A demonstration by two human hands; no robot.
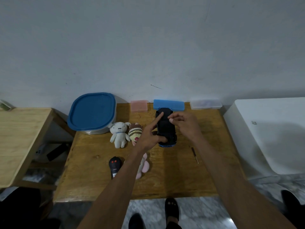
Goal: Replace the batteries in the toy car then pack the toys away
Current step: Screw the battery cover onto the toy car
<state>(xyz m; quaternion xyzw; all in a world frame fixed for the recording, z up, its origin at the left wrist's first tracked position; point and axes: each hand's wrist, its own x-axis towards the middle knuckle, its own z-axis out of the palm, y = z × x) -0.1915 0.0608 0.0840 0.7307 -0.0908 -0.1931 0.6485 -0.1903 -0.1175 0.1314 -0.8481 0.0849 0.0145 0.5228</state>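
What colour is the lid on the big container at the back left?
Blue: the lid shows plainly in the head view.

Dim, soft overhead light; wide-angle edges bend.
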